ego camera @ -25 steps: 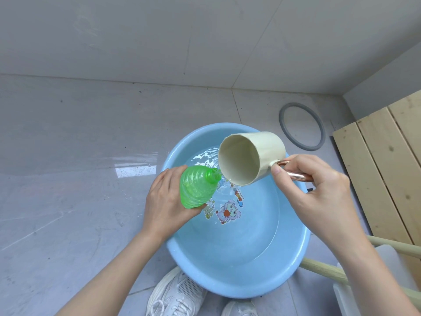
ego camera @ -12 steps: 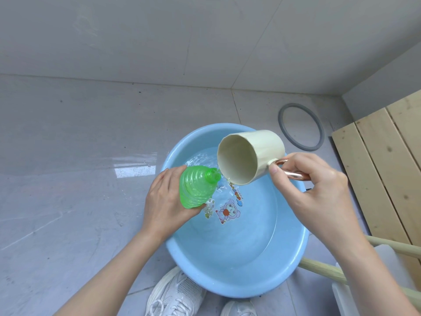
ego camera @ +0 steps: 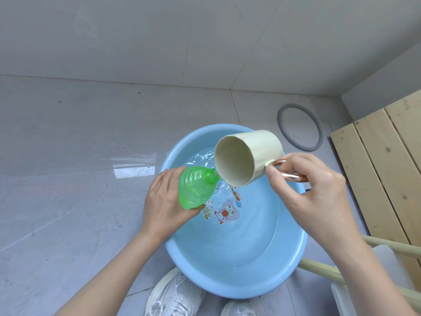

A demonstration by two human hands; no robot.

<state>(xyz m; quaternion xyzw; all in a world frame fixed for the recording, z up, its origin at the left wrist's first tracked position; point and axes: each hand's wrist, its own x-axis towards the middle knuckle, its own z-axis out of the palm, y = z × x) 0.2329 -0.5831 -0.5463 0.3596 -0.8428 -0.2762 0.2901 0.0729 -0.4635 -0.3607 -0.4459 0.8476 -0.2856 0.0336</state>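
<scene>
Between the hands, mug (ego camera: 249, 157) meets bottle (ego camera: 197, 189).

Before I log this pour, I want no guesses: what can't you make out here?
Head view:
- lower half of the bottle: wrapped by the left hand.
- handle of the mug: partly under the right hand.
- how full the bottle is: too unclear.
- shoes: cut by the bottom edge.

Forearms (ego camera: 109, 270) bare — on the feet, white mesh trainers (ego camera: 176, 293) with white laces.
</scene>
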